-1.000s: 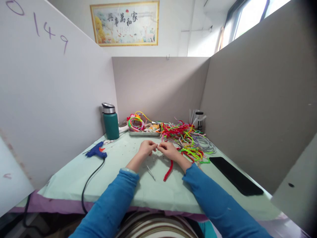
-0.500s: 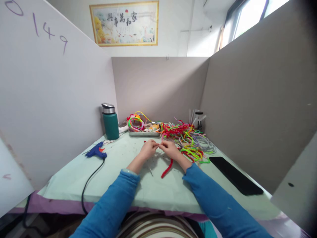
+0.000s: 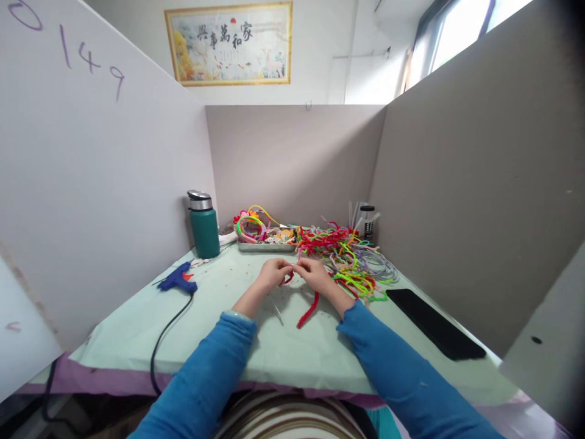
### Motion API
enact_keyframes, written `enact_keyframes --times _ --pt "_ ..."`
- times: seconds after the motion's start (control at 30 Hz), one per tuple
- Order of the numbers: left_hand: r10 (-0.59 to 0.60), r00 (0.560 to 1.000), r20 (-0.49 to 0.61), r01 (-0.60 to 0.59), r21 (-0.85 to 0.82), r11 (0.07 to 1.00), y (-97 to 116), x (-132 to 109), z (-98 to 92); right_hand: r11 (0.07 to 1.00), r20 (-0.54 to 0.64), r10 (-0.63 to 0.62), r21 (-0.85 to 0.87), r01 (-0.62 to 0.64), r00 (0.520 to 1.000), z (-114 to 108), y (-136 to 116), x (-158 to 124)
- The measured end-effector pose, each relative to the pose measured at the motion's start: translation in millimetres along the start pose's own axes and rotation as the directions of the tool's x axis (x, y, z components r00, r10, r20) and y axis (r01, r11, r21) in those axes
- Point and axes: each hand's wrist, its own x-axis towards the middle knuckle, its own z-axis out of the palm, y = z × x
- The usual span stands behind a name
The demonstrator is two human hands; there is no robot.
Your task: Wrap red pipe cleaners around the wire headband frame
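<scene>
Pinching a red stem (image 3: 309,311), left hand (image 3: 275,274) and right hand (image 3: 313,274) nearly meet, grips narrow; its tail trails below the right. A red curve (image 3: 289,278) now shows between them, the tip beyond the left gone, suggesting bending.
</scene>
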Motion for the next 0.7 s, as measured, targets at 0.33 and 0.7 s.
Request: enact_keyframes --times 0.33,0.7 --pt "-0.092 0.993 0.078 0.108 -0.238 0.965 -2.2 0.9 -0.3 1.000 0.013 -0.023 0.016 0.023 1.000 0.1 2.9 0.5" --pt "-0.164 0.976 0.141 0.202 -0.324 0.924 -4.8 -1.0 -1.8 0.997 0.078 -0.081 0.026 0.079 0.994 -0.6 -1.7 -0.3"
